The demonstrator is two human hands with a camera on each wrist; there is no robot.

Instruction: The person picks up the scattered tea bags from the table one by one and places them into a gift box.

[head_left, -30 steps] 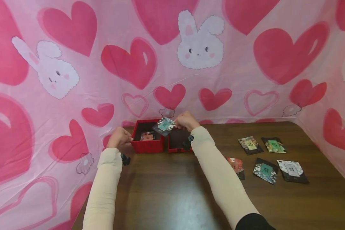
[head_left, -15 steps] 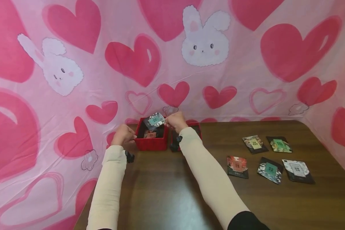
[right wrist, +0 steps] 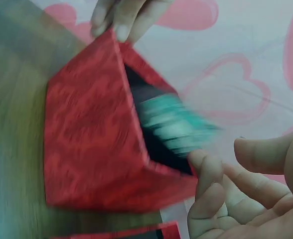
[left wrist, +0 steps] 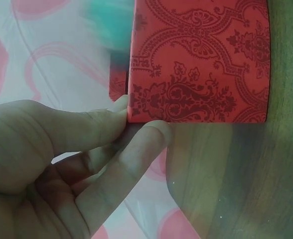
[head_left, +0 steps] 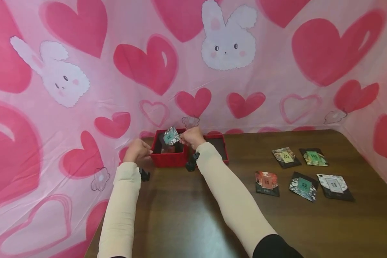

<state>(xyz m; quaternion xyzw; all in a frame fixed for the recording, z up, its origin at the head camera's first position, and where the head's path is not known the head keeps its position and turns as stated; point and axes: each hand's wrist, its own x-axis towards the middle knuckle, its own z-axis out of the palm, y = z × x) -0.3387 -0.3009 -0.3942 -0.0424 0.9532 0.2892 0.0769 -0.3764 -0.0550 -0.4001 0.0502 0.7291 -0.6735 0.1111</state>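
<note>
My left hand [head_left: 137, 150] pinches the near left corner of a red patterned box [head_left: 169, 160], thumb and fingers at its rim. The box is uncovered, with a dark inside. A small flat sachet with a teal label [head_left: 171, 136] is tilted at the box's mouth, blurred in the right wrist view. My right hand [head_left: 192, 137] is just right of it; in that view the thumb [right wrist: 261, 154] stands apart from the other fingers, whose tips are near the sachet's edge. Below it, a sachet with an orange label [head_left: 167, 149] lies inside the box.
Right of the box lies a shallow red lid [head_left: 224, 147], dark inside, partly behind my right arm. Several sachets, such as the red one [head_left: 267, 182] and the white one [head_left: 334, 186], lie on the right of the wooden table [head_left: 180, 215]. A pink heart-printed cloth [head_left: 261, 71] hangs behind.
My right hand has moved left, taking the teal-labelled sachet over the box, and its thumb now stands apart from the fingers. My left hand stays at the box's corner.
</note>
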